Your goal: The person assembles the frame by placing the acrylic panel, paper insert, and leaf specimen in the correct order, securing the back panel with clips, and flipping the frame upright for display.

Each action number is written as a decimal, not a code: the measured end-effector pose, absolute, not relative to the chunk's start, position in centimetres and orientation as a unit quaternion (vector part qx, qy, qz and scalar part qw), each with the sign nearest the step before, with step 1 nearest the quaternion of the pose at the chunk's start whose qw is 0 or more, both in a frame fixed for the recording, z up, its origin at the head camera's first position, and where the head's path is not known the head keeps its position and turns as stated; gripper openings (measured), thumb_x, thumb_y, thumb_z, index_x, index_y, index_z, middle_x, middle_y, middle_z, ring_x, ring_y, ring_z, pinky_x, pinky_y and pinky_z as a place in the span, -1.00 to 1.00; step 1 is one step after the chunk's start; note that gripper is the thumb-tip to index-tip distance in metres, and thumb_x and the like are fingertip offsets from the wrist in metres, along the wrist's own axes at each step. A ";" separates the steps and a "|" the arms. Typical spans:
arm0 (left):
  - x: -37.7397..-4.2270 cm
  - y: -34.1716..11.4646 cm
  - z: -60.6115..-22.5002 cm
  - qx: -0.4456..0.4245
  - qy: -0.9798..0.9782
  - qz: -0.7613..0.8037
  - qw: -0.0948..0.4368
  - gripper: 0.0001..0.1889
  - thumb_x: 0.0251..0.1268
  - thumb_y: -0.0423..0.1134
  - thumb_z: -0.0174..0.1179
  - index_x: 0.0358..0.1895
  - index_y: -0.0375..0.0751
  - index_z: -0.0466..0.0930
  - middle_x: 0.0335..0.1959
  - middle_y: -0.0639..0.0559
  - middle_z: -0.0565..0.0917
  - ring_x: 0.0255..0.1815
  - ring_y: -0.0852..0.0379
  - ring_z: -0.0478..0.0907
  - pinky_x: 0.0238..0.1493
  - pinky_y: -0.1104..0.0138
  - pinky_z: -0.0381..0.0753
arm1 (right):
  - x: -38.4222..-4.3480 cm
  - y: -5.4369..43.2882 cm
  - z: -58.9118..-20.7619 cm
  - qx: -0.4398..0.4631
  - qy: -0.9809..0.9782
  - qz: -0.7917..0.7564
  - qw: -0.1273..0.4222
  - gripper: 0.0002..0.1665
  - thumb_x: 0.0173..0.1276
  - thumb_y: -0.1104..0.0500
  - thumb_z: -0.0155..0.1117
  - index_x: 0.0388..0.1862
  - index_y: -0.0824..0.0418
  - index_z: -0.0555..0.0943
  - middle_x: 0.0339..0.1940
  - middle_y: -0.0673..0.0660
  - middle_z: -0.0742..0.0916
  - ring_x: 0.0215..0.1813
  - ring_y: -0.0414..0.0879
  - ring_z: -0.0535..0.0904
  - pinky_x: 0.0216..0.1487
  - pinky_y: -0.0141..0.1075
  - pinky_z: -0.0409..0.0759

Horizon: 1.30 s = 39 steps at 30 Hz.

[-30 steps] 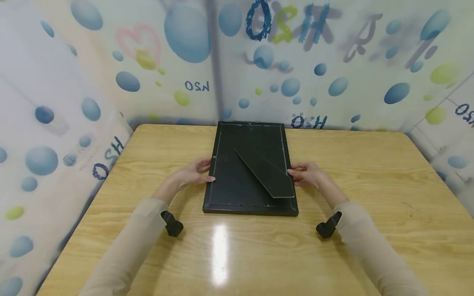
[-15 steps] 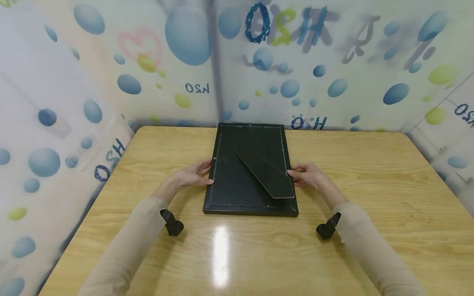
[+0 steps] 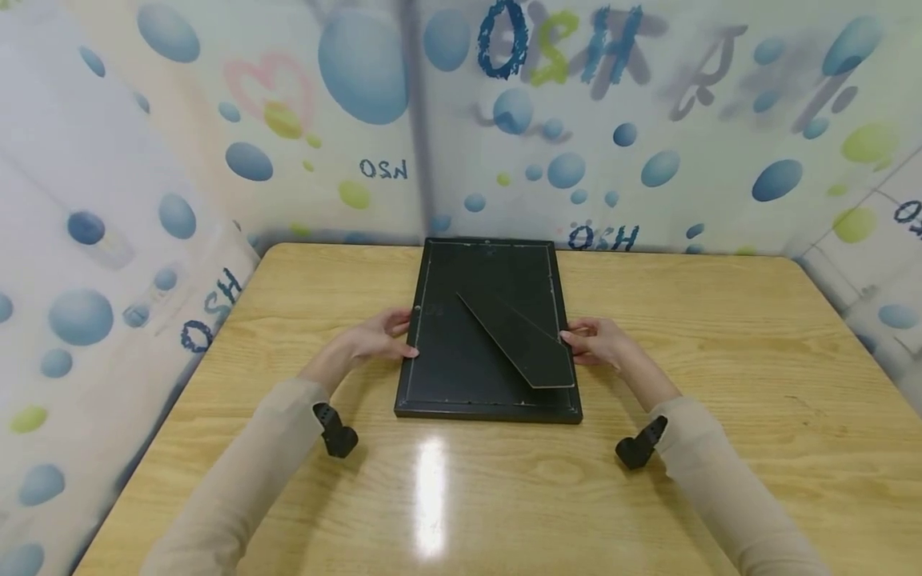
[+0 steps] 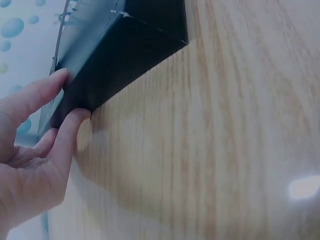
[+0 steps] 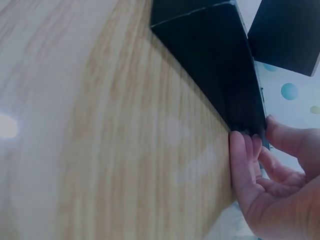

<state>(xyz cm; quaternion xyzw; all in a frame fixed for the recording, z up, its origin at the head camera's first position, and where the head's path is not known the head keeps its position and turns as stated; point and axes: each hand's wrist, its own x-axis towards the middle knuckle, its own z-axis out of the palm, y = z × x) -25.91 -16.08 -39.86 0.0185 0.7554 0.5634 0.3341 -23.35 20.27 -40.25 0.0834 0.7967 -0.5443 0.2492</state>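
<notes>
A black picture frame (image 3: 446,372) lies back side up near the far edge of the table. Its stand leg (image 3: 529,344) slants across the back, tilted up off it; the right wrist view shows this leg (image 5: 287,35) sticking out above the side. My left hand (image 3: 370,339) holds the left side, thumb on the upper edge and fingers against the side wall (image 4: 130,55) low by the tabletop. Opposite it, my right hand (image 3: 596,340) holds the right side the same way, its fingertips at the bottom of the side wall (image 5: 215,60). The front of the frame is hidden.
The wooden table (image 3: 713,344) extends to both sides of the frame and toward me. A patterned wall cloth (image 3: 475,136) rises right behind the table's far edge. Dark wrist cameras (image 3: 338,432) are strapped at both cuffs.
</notes>
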 end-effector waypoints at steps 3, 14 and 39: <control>-26.2 -15.8 -39.5 0.005 0.763 0.558 0.327 -0.07 0.03 -0.55 0.22 0.42 -0.23 -0.18 0.47 -0.22 -0.08 0.49 -0.09 -0.11 0.32 0.04 0.29 | -23.4 20.3 -40.0 0.087 0.797 -0.544 0.248 -0.37 0.39 0.13 0.02 0.32 0.41 0.15 -0.07 0.16 0.51 -0.38 -0.33 0.50 -0.29 -0.46 0.64; -28.1 -14.9 -38.5 0.034 0.772 0.547 0.322 -0.08 0.03 -0.58 0.19 0.42 -0.24 -0.18 0.48 -0.20 -0.10 0.50 -0.09 -0.16 0.35 0.05 0.24 | -24.4 20.8 -39.4 0.093 0.795 -0.553 0.231 -0.35 0.39 0.12 0.03 0.33 0.41 0.14 -0.16 0.10 0.50 -0.41 -0.34 0.50 -0.30 -0.47 0.65; -25.4 -15.6 -39.8 0.024 0.791 0.525 0.314 -0.25 0.25 -0.41 0.08 0.42 -0.28 -0.16 0.45 -0.28 -0.03 0.46 -0.16 -0.04 0.30 0.01 0.31 | -26.3 19.4 -39.6 -0.027 0.924 -0.362 0.119 -0.29 0.34 0.15 0.11 0.36 0.39 0.12 0.20 0.49 0.37 0.13 0.26 0.41 0.07 0.00 0.51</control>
